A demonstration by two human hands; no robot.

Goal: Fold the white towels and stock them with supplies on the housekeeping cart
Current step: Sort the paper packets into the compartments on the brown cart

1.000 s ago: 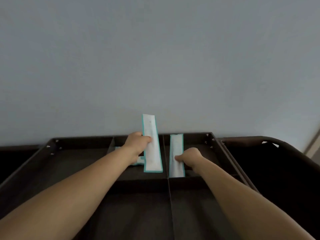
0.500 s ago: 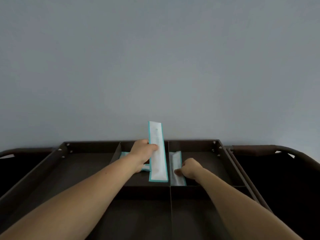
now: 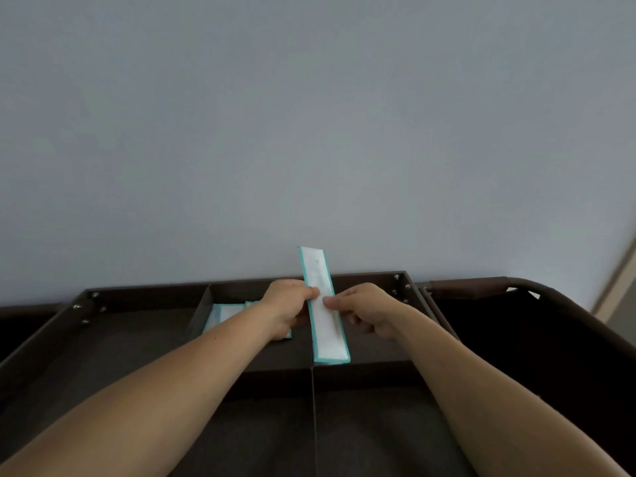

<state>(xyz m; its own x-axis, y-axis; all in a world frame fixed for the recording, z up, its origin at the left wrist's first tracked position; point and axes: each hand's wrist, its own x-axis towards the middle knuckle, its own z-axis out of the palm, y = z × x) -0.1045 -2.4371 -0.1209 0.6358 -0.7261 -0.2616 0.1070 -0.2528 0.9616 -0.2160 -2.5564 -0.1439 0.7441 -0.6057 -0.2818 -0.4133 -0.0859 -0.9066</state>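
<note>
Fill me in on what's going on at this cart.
A person is stocking the dark housekeeping cart with supplies. Both hands hold one long white packet with teal edges, upright over the back compartments. The left hand grips it from the left, and the right hand pinches it with its fingers from the right. More packets of the same kind lie flat in the compartment behind the left wrist. No towels are in view.

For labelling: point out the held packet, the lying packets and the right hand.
held packet (image 3: 324,323): head view, white middle.
lying packets (image 3: 225,315): head view, white top face.
right hand (image 3: 366,309): head view, back of hand.
</note>
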